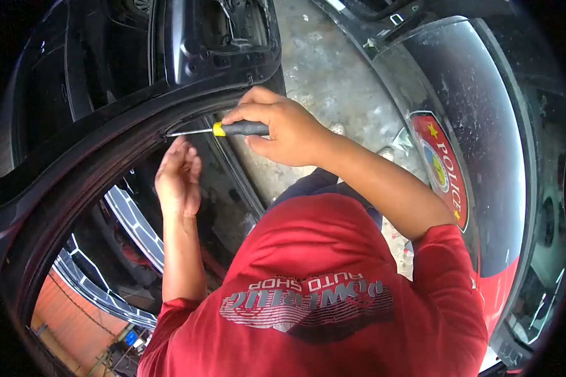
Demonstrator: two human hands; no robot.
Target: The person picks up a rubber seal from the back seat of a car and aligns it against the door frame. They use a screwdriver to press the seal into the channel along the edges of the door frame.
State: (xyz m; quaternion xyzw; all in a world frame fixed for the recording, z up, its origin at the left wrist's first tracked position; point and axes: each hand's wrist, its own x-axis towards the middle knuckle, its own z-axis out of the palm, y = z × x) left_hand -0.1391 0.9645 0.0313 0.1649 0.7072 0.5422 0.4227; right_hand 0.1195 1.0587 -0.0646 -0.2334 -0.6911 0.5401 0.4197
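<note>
My right hand [282, 125] is closed around the grey and yellow handle of a screwdriver [240, 129]. The thin metal shaft points left, and its tip meets the dark inner edge of the car's door frame [129, 143]. Just below that tip is my left hand [179, 179], palm partly turned up and fingers loosely bent. Its fingertips come right up to the frame edge, and nothing shows in the palm.
An open dark car door [229, 38] stands beyond the frame. To the right is another vehicle's panel with a red police sticker [443, 166]. Stained concrete floor [327, 69] lies between them. Window glass [217, 188] is behind my left hand.
</note>
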